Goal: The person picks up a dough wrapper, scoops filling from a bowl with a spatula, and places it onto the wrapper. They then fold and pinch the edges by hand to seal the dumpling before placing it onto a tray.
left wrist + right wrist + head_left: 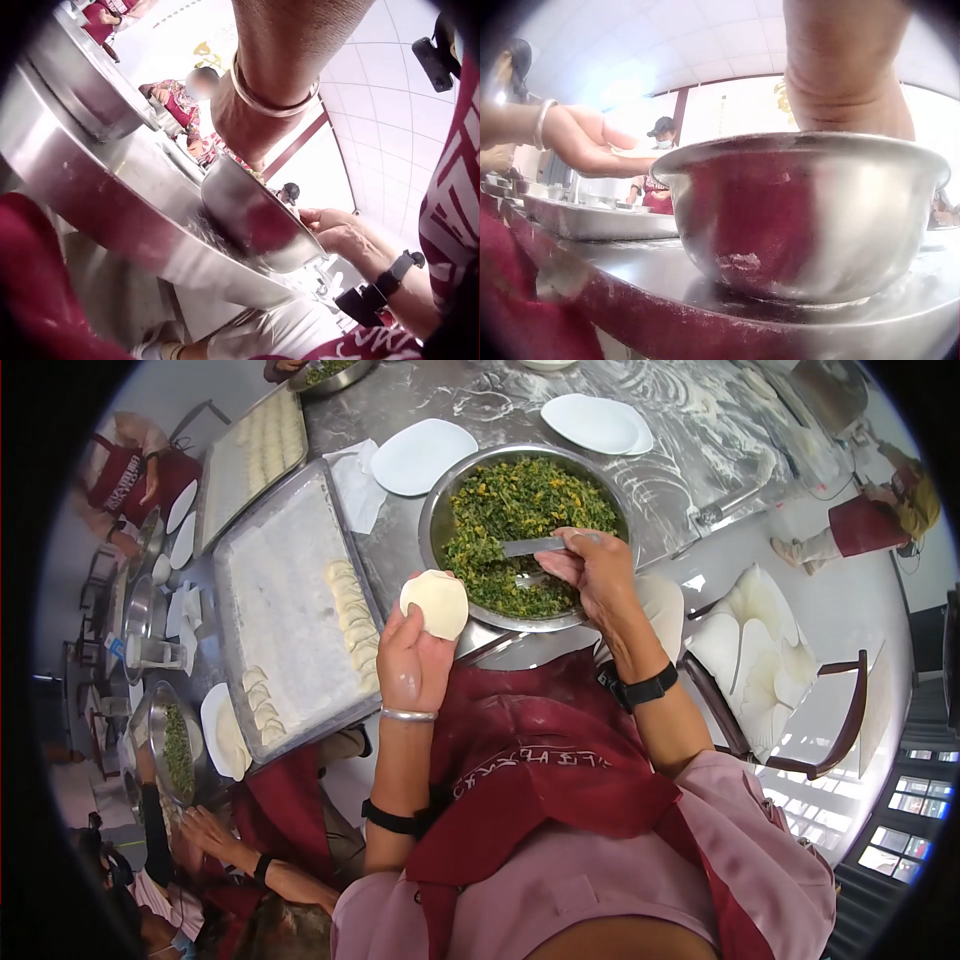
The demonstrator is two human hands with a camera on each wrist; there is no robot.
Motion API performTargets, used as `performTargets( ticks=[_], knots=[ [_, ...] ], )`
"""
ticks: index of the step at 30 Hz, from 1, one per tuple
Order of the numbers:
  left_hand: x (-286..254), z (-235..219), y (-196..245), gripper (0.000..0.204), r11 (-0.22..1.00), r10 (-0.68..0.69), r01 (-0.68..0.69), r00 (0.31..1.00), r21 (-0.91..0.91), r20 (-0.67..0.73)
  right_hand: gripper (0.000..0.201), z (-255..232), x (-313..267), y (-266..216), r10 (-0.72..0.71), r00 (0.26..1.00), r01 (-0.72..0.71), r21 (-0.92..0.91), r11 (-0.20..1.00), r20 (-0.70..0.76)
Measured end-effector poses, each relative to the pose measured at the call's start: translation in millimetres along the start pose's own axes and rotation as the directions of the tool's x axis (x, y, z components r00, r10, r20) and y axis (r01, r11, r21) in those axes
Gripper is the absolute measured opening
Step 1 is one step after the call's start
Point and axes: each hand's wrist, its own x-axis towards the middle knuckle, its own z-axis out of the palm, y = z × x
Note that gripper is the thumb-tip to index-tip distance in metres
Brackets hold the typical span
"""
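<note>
In the head view my left hand holds a round, pale dumpling wrapper, with the thumb over its near edge. It is raised just left of a steel bowl. Chopped green filling with yellow bits lies in that bowl. My right hand grips a flat metal spatula over the filling, its blade pointing left. From the right wrist view, the bowl's side hides the fingers of the right hand. The wrapper is hidden behind the left hand in the left wrist view.
Left of the bowl lies a floured metal tray with rows of folded dumplings. A second tray stands beyond it. White plates sit behind the bowl on the floury steel table. A chair stands right; other people work left.
</note>
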Motion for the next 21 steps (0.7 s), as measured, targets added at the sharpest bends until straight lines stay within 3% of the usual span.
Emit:
performTargets(
  ticks=[5, 8, 12, 13, 15, 18, 21],
  knots=[
    [24.5, 5.5, -6.4, 0.040, 0.999, -0.030, 0.029, 1.000, 0.045, 0.010, 0.026, 0.5, -15.7, -15.2, -0.024, 0.999, 0.022, 0.047, 0.999, 0.034],
    [31.8, 20.7, -14.6, 0.041, 0.998, -0.057, 0.058, 0.997, -0.021, 0.043, 0.025, 7.9, -32.0, -21.2, -0.154, 0.987, 0.153, 0.021, 0.988, 0.053],
    [40.8, 34.0, -21.1, 0.043, 0.978, -0.113, 0.115, 0.993, -0.175, 0.019, 0.018, 7.8, -51.0, -11.0, -0.373, 0.913, 0.399, -0.173, 0.900, 0.167],
    [41.8, 36.8, -20.1, 0.044, 0.970, -0.127, 0.125, 0.992, -0.207, 0.008, 0.018, 2.7, -51.3, -4.8, -0.536, 0.796, 0.604, -0.316, 0.732, 0.282],
    [45.2, 37.9, -17.6, 0.040, 0.966, -0.133, 0.135, 0.991, -0.219, 0.023, 0.022, -5.2, -52.7, 3.4, -0.680, 0.466, 0.865, -0.452, 0.216, 0.566],
    [46.2, 41.3, -15.7, 0.037, 0.966, -0.125, 0.134, 0.991, -0.224, 0.053, 0.028, -4.6, -58.9, 11.3, -0.639, 0.393, 0.905, -0.402, 0.139, 0.661],
    [45.2, 41.0, -17.9, 0.037, 0.966, -0.127, 0.132, 0.991, -0.223, 0.038, 0.024, -7.8, -57.5, 6.6, -0.635, 0.438, 0.880, -0.449, 0.157, 0.637]
  ],
)
